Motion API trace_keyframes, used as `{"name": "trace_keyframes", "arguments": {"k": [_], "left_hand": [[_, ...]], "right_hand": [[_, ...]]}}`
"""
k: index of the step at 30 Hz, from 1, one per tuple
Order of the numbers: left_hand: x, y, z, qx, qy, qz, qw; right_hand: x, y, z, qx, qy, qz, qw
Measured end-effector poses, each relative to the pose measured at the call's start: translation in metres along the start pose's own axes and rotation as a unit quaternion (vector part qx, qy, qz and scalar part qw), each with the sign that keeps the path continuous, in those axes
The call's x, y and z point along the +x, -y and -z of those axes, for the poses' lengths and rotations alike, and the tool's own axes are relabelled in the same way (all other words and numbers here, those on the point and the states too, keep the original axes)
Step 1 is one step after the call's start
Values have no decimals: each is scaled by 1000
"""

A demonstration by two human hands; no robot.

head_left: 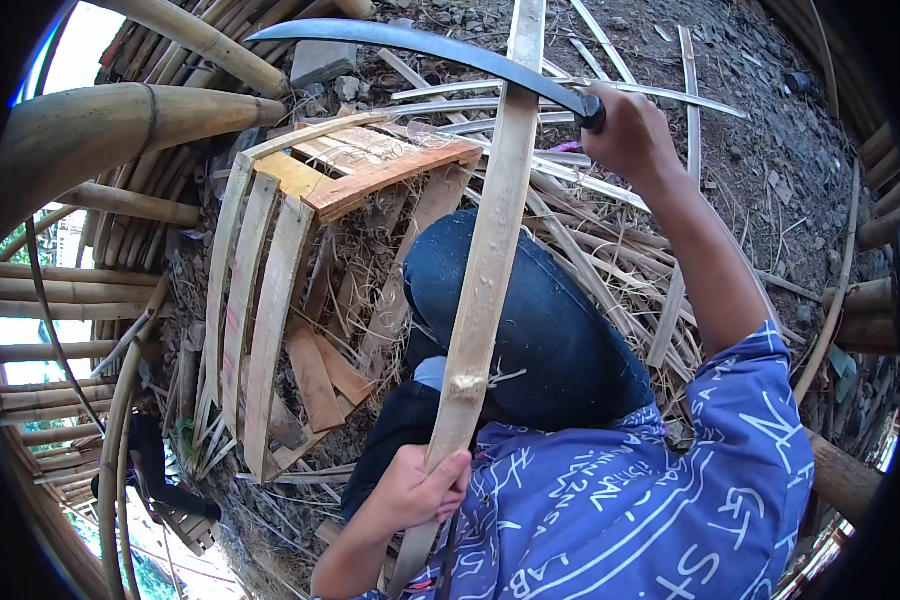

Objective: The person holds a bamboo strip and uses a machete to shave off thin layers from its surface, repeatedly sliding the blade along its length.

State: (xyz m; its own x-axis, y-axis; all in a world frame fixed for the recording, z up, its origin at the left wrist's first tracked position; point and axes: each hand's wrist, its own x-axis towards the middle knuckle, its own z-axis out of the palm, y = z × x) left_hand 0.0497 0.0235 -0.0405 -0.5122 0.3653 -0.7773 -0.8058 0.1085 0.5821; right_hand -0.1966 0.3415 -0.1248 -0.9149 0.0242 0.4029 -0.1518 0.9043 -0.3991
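My left hand [422, 487] is wrapped round the lower part of a long, pale bamboo strip [492, 240], which runs from my lap up past the top edge of the view. The strip passes over my bent knee in jeans [560, 330]. A rough node shows on it just above my fingers. In my right hand [625, 130] is the black handle of a long curved blade [410, 40]. The blade points left and lies across the upper part of the strip; whether it cuts into the strip cannot be made out.
A slatted wooden crate [400, 185] stands to the left of my knee. Split strips and shavings [610, 260] cover the ground at the right. Thick bamboo poles [90, 135] line the left side. Part of another person [155, 470] shows at the lower left.
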Motion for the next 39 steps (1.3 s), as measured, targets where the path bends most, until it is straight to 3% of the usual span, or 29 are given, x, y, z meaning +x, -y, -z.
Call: {"name": "trace_keyframes", "arguments": {"k": [6,11,12,14,17,20,21,32,36,39], "left_hand": [[-18,19,25,-45,13,16,999],[-8,18,28,-44,-10,-9,999],[-5,14,26,-62,-2,-7,998],[-1,11,23,-82,6,-3,997],[-1,9,22,33,-15,-7,999],[-8,11,21,13,-12,4,1000],[-8,11,20,2,-11,-2,1000],[-30,22,27,-56,-23,0,998],[-38,39,37,-83,-46,-4,995],[-42,55,43,-97,-57,-1,994]], "right_hand": [[17,-6,-5,8,-2,-15,1000],[-26,39,17,197,-5,13,980],[-39,51,28,224,54,-18,973],[-61,57,24,207,74,9,976],[-62,58,19,110,80,52,989],[-49,51,17,91,83,83,989],[-44,50,16,91,115,51,988],[-4,41,-6,39,104,43,993],[6,46,-26,15,99,108,989],[12,48,-41,7,121,105,987]]}}
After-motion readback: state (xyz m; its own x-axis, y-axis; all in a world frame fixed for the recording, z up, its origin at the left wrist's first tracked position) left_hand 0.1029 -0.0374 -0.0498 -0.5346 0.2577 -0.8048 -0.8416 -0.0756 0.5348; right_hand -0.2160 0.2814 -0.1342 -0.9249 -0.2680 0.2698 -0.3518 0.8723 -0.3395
